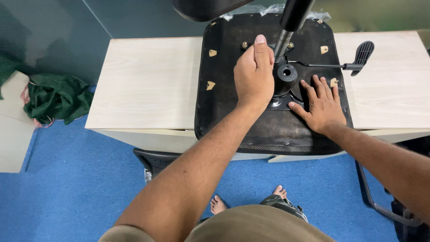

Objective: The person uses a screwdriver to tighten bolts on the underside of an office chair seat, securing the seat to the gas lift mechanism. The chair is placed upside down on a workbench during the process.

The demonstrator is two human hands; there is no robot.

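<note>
An upturned black chair seat point(224, 107) lies on a pale wooden table point(148, 80). A black metal mechanism plate point(286, 74) with a round socket sits at the seat's middle, and a lever with a black paddle handle point(363, 54) sticks out to the right. My left hand point(253, 74) rests on the plate's left side, fingers curled, thumb pointing up near a bolt point(245, 45); whether it pinches something is hidden. My right hand point(320, 105) lies flat with fingers spread on the seat, just right of the plate. A black gas cylinder point(291, 22) leans over the plate.
A crumpled green cloth point(56, 98) lies on the floor at left. Blue carpet point(71, 188) covers the floor. A black mesh chair part point(154, 161) sits under the table's front edge. Black metal chair frame pieces point(380, 201) stand at right. My bare feet point(248, 201) are below.
</note>
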